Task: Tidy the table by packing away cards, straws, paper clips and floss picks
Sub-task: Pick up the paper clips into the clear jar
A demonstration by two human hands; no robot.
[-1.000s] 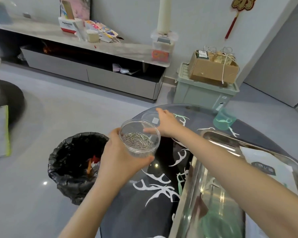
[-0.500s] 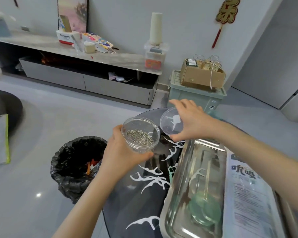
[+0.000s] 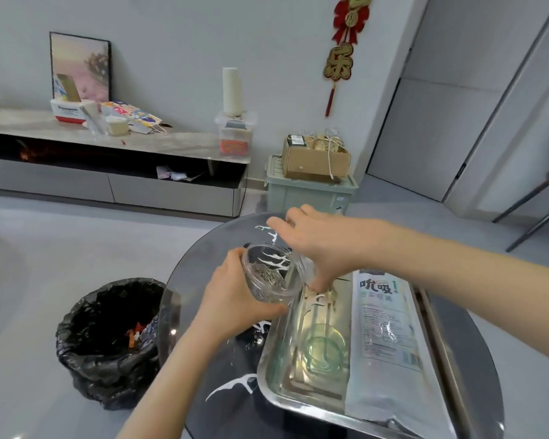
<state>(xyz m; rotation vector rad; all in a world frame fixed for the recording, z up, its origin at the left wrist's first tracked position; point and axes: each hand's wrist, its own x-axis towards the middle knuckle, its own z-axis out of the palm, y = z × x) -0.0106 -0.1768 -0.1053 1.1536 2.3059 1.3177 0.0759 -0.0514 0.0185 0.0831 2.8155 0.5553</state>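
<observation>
My left hand (image 3: 235,299) grips a clear round jar (image 3: 268,278) holding paper clips (image 3: 271,277), tilted with its mouth toward the right. My right hand (image 3: 324,248) comes over the jar's mouth, thumb and fingers curled down on a clear lid (image 3: 303,267) that is hard to make out. Both hover above the left end of a steel tray (image 3: 298,403) on the dark round glass table (image 3: 203,375). A packet of straws (image 3: 387,327) lies in the tray. White floss picks (image 3: 229,386) are scattered on the table.
A bin lined with a black bag (image 3: 108,337) stands on the floor left of the table. A green round piece (image 3: 325,350) lies in the tray. Behind the table, a pale green storage box (image 3: 311,191) carries a cardboard box. A low cabinet (image 3: 114,185) runs along the wall.
My right hand picked the clear lid off the table and brought it over to the jar's mouth. My left hand tilted the jar and moved it right, above the tray.
</observation>
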